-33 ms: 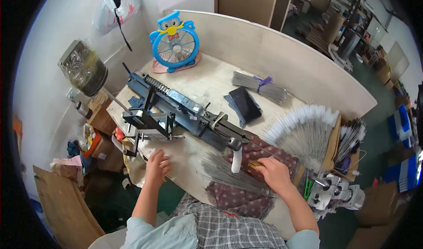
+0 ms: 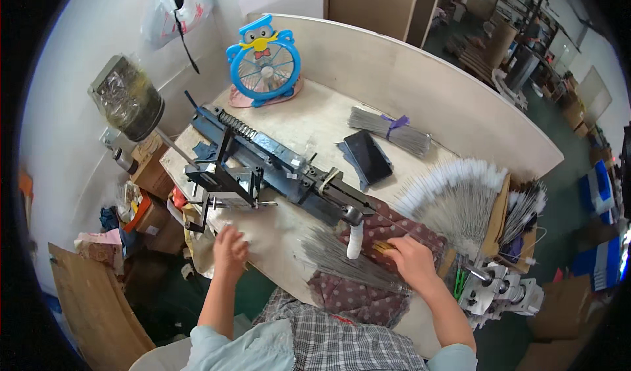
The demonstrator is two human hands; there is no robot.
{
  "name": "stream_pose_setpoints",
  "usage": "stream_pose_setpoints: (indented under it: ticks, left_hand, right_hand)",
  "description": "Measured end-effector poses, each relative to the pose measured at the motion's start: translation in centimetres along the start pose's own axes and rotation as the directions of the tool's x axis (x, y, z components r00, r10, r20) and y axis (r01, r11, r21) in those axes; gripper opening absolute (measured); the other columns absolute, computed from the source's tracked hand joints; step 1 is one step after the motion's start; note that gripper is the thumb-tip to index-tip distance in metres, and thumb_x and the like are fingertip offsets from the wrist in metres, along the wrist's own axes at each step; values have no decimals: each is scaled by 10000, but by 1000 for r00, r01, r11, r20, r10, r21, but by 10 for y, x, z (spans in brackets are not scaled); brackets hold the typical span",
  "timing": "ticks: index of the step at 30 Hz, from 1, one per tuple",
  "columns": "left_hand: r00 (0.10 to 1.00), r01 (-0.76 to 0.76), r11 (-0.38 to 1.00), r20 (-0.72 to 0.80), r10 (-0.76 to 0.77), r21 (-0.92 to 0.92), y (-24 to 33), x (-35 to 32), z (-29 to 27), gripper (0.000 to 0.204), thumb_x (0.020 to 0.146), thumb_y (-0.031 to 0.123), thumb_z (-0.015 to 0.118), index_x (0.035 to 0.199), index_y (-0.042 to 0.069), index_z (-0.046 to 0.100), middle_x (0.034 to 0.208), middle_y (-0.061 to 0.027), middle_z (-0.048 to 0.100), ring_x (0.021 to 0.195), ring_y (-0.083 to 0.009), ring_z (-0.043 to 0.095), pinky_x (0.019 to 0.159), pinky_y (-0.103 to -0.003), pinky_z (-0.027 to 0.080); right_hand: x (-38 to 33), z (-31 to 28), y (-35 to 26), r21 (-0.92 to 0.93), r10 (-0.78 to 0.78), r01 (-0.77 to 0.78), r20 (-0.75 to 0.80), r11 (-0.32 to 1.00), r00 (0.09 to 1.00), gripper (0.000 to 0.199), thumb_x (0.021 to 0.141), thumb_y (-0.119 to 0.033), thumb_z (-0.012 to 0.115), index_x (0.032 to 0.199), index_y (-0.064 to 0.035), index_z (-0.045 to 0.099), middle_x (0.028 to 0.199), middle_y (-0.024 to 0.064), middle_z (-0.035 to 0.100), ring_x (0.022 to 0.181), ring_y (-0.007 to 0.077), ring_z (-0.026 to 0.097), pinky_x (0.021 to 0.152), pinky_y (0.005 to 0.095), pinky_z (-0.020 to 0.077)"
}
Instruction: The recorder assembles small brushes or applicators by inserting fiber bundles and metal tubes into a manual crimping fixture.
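My left hand (image 2: 230, 251) is over the table's front edge, below the crank of a black metal fixture (image 2: 227, 184). Its fingers are loosely bent and apart, holding nothing. My right hand (image 2: 414, 264) pinches a small yellowish piece (image 2: 382, 247) above a brown polka-dot cloth (image 2: 415, 230). What that piece is I cannot make out. Just left of it, a white-wrapped handle (image 2: 355, 241) hangs from the end of a long dark bench machine (image 2: 289, 174). A loose heap of thin grey wires (image 2: 348, 262) lies on the cloth between my hands.
Behind the machine stand a blue cartoon-shaped fan (image 2: 266, 72), a tied wire bundle (image 2: 388, 131) and a black phone (image 2: 368, 157). White-tipped wires (image 2: 453, 197) fan out at the right, by a silver metal mechanism (image 2: 499, 289). A wrapped motor (image 2: 128, 98) rises at the left.
My left hand has shifted slightly left, away from the fixture. My right hand stays almost in place with the small yellowish piece. The whole view has moved a little.
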State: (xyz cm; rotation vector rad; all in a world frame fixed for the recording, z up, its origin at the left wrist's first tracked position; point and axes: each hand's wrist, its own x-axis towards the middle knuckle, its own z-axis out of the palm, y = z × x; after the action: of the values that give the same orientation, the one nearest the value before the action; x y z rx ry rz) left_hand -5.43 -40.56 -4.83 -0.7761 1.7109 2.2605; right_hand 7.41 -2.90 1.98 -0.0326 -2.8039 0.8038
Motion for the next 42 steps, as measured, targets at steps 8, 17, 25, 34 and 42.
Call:
stream_pose_setpoints:
  ticks: [8,17,25,34,42]
  left_hand:
    - [948,-276,947,-206,241,-164,0,12,-3,357,848,196,647,1151,78,499,945,-61,627,682,-156,615,556,-229,444]
    - [887,323,934,392,-243,-153,2,25,63,292,852,374,598,953,101,605,811,0,611,729,-126,576,661,-277,453]
    - [966,174,972,217,-138,-157,-4,23,74,166,838,244,613,841,79,602,706,-1,590,618,-114,547,608,-247,433]
    - [717,-41,986,691,-85,164,-34,-105,175,181,866,161,615,862,-17,643,787,-79,651,699,-138,598,664,-269,480]
    - [531,-53,992,844,-67,113,-72,-120,241,216,923,206,564,985,9,629,829,-18,639,704,-66,548,621,-218,440]
  right_hand:
    - [8,-4,-15,-16,-26,28,107,999,994,212,783,-160,669,960,-46,647,813,117,596,728,319,601,622,385,488]
    - [9,-25,-30,-50,-25,30,97,998,995,207,777,-151,674,951,-44,641,800,113,592,712,309,600,609,377,484]
    - [5,-54,-32,-3,20,-20,42,1000,999,195,754,-41,665,943,-14,624,813,137,593,722,323,597,620,375,485]
    - [8,-66,4,130,182,-165,-133,978,974,158,784,-72,630,934,-22,638,791,121,610,703,279,587,632,349,458]
    - [-13,-66,26,405,328,-302,7,863,945,174,789,-84,647,951,-19,649,784,88,625,680,168,583,628,275,451]
